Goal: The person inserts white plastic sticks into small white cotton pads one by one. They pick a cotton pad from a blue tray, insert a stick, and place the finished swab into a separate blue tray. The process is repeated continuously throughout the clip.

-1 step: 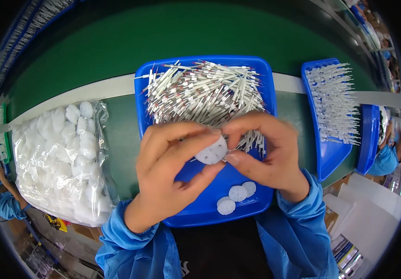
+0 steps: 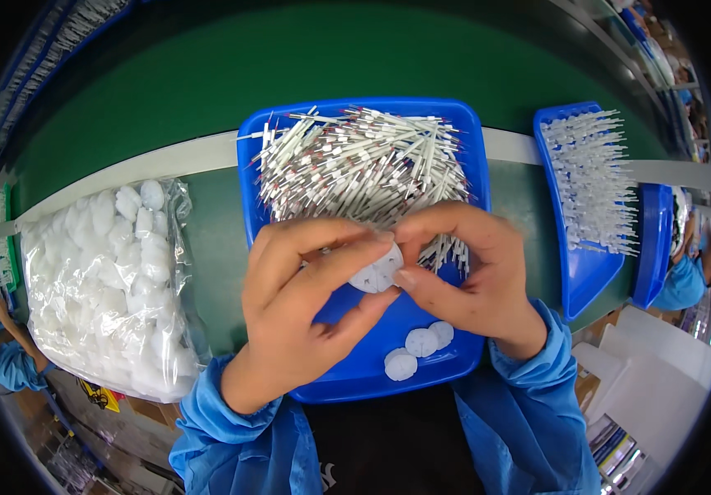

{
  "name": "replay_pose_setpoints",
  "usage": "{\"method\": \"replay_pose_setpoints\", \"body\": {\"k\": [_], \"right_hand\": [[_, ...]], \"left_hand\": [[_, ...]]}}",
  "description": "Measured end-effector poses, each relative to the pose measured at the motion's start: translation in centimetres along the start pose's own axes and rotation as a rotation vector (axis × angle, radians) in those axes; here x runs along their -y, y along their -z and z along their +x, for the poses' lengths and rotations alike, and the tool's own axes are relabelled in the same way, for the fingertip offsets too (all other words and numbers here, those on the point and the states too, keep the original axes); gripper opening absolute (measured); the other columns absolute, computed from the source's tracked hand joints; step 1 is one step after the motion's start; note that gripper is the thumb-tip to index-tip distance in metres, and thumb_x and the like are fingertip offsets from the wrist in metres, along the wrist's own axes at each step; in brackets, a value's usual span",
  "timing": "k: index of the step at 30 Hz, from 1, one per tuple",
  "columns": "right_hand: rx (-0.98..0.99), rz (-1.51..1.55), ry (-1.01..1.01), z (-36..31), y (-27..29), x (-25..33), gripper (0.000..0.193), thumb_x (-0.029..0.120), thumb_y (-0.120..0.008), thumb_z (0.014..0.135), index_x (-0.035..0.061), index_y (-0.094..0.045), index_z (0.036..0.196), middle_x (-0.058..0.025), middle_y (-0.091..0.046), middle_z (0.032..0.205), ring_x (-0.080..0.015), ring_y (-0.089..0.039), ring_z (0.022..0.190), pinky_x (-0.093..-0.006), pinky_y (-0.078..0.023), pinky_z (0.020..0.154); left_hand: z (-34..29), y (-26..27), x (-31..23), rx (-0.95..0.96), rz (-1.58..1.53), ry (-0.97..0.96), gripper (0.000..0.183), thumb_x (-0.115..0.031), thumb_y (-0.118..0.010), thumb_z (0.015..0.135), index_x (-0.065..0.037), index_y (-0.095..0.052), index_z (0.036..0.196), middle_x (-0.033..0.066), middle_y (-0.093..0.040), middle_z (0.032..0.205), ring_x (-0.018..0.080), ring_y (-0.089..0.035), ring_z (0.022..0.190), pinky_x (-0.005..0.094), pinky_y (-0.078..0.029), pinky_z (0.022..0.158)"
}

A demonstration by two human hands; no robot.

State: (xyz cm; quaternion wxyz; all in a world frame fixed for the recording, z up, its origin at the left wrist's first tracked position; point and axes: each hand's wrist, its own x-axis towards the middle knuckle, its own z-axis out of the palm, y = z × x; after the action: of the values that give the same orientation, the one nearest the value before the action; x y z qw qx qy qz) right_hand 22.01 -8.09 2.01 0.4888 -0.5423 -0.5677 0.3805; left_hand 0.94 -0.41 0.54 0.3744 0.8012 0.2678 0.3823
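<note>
My left hand (image 2: pixel 285 309) pinches a round white plastic disc (image 2: pixel 378 272) with small holes, thumb below and fingers above. At the disc's right edge, the thumb and forefinger of my right hand (image 2: pixel 483 276) are pressed together; whatever is between them is hidden. Both hands are over a blue tray (image 2: pixel 244 177). A heap of thin white sticks (image 2: pixel 363 165) with metal ends and some reddish parts fills its far half. Several white discs (image 2: pixel 422 342) lie in the tray's near right part.
On the left lies a clear bag (image 2: pixel 99 289) of white pieces. A blue bin (image 2: pixel 574 280) at right holds rows of white sticked pieces, with another blue bin (image 2: pixel 652 247) beside it. Blue-sleeved people work at both sides of the green table (image 2: pixel 215 247).
My right hand has shifted very slightly, and its thumb now sits against the disc's edge. The left hand and disc stay almost in place.
</note>
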Motion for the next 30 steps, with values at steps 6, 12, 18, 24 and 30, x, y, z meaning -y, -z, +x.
{"method": "replay_pose_setpoints", "body": {"k": [6,12,18,24,30], "right_hand": [[-0.021,0.194,-0.092,-0.6,-0.2,-0.7,0.027,-0.005,-0.079,0.09,-0.0007,-0.072,0.115,-0.0051,-0.075,0.092,-0.0112,-0.074,0.087,-0.0273,-0.058,0.079],[0.039,0.221,-0.132,-0.4,0.1,-0.7,0.024,-0.004,-0.079,0.09,-0.0005,-0.07,0.111,-0.0052,-0.076,0.098,-0.0125,-0.075,0.09,-0.0275,-0.058,0.081],[0.003,-0.077,-0.03,-2.3,1.3,-0.3,0.023,-0.003,-0.082,0.083,0.0028,-0.075,0.104,-0.0056,-0.075,0.094,-0.0194,-0.076,0.086,-0.0318,-0.059,0.077],[-0.027,-0.905,0.369,-0.2,2.9,-0.5,0.028,0.004,-0.083,0.073,0.0088,-0.078,0.1,-0.0047,-0.075,0.1,-0.0252,-0.073,0.089,-0.039,-0.057,0.078],[0.155,-1.254,0.412,3.2,-0.6,-0.7,0.018,0.013,-0.068,0.082,0.0106,-0.074,0.099,-0.003,-0.07,0.103,-0.0233,-0.068,0.098,-0.0452,-0.053,0.102]], "left_hand": [[0.2,0.3,-0.1,0.087,0.052,-0.095,0.055,-0.003,-0.091,0.069,-0.002,-0.077,0.122,0.0144,-0.072,0.123,0.0314,-0.07,0.105,0.0392,-0.056,0.089],[0.0,-0.2,0.3,0.07,0.053,-0.132,0.056,-0.001,-0.09,0.068,-0.003,-0.077,0.122,0.0136,-0.074,0.121,0.0314,-0.07,0.104,0.0395,-0.056,0.089],[-0.9,0.7,0.4,0.109,-0.21,0.014,0.041,-0.007,-0.085,0.083,-0.001,-0.078,0.123,0.0157,-0.071,0.129,0.0274,-0.071,0.103,0.0366,-0.057,0.087],[-1.2,1.2,1.5,0.032,-0.489,0.201,0.029,-0.015,-0.064,0.106,0.004,-0.077,0.122,0.0202,-0.069,0.133,0.0247,-0.071,0.107,0.0337,-0.058,0.091],[-1.8,1.3,0.8,0.047,-0.615,0.368,0.031,-0.018,-0.061,0.109,0.006,-0.076,0.122,0.02,-0.074,0.117,0.0257,-0.071,0.106,0.0345,-0.056,0.092]]}}
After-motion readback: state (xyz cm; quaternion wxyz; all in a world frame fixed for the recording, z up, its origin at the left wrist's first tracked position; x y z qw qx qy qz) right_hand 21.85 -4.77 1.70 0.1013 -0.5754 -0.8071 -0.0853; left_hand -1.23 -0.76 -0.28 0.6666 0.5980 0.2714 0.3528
